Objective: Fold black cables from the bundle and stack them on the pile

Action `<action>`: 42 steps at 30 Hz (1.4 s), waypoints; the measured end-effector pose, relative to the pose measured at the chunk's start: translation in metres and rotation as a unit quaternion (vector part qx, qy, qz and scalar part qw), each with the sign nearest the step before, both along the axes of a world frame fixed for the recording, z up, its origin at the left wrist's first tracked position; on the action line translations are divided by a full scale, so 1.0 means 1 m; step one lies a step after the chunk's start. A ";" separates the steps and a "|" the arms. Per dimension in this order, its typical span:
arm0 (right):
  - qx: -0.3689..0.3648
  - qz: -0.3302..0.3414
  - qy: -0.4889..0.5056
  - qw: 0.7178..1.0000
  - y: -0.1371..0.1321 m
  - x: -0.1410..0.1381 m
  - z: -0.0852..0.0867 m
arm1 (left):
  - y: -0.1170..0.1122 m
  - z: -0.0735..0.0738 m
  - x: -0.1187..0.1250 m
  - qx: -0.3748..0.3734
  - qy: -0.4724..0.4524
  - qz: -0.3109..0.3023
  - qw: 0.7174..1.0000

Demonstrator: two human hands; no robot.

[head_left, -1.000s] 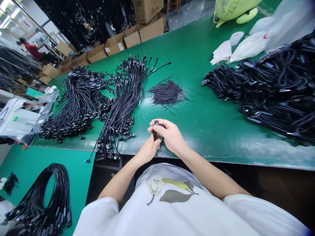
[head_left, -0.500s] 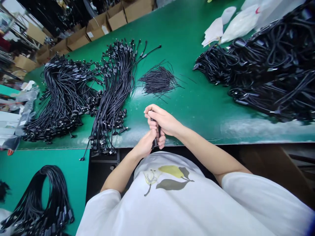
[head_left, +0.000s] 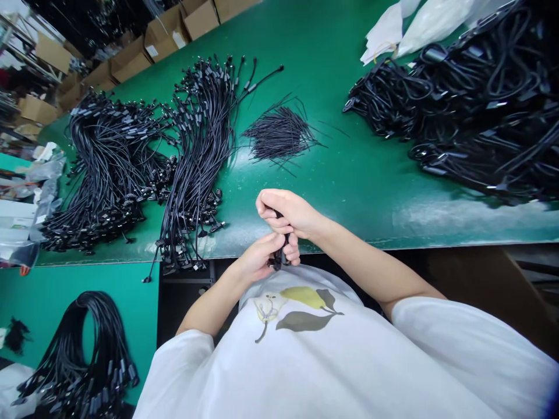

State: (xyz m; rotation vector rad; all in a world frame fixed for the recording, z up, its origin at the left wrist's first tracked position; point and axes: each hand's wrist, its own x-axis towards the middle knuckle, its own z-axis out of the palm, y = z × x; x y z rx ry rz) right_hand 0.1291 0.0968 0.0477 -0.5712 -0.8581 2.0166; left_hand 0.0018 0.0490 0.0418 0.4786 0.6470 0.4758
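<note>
In the middle of the frame, just at the near edge of the green desk, both hands work on a gathered black cable. The left hand has its fingers wrapped around the lower part. The right hand sits above it, touching it, fingers curled tight over the upper part; exactly what they pinch there is hidden. The step in hand looks like close two-handed work on this one bundle. As I judge it, the next move calls for the left fingers to keep the bundle compact while the right fingers work on its top end. Thin black strands lie above the hands, loose cables at upper left, and coiled cables at upper right.
</note>
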 end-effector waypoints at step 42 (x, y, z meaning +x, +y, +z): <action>0.166 -0.138 -0.816 0.537 0.015 0.126 -0.030 | 0.024 -0.029 -0.001 0.065 0.060 0.169 0.982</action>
